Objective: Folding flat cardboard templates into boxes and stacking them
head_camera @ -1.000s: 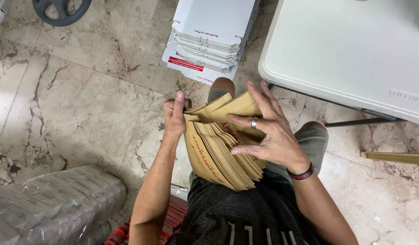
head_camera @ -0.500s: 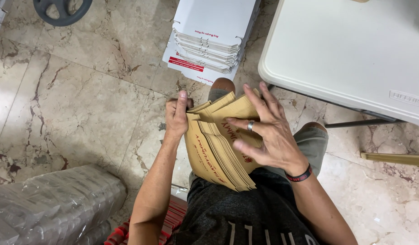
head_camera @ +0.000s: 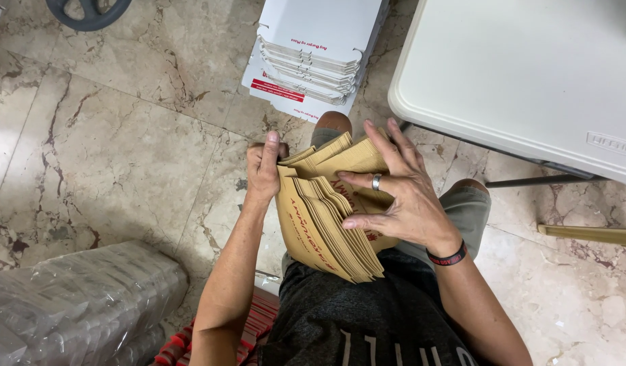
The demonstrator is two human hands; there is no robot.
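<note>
While seated over a marble floor (head_camera: 109, 156), the person works a fanned stack on the lap.
Head view, stack: brown paper bags (head_camera: 326, 224) with red print, lying flat on the thighs, long axis running from the knees back toward the belly.
Left hand (head_camera: 264, 169): closed on the far left corner of the stack, thumb up along its edge.
Right hand (head_camera: 401, 196): fingers spread, laid on top, fingertips splaying the upper bags; ring and dark wristband show.
Nearer hand: both touch; the right covers more.
Packages: white flat cartons (head_camera: 313, 54) with red lettering, piled on the floor ahead of the knees.
Table: white folding table (head_camera: 530, 81) at right.
Bundle: clear plastic-wrapped bundle (head_camera: 75, 298) at lower left.
</note>
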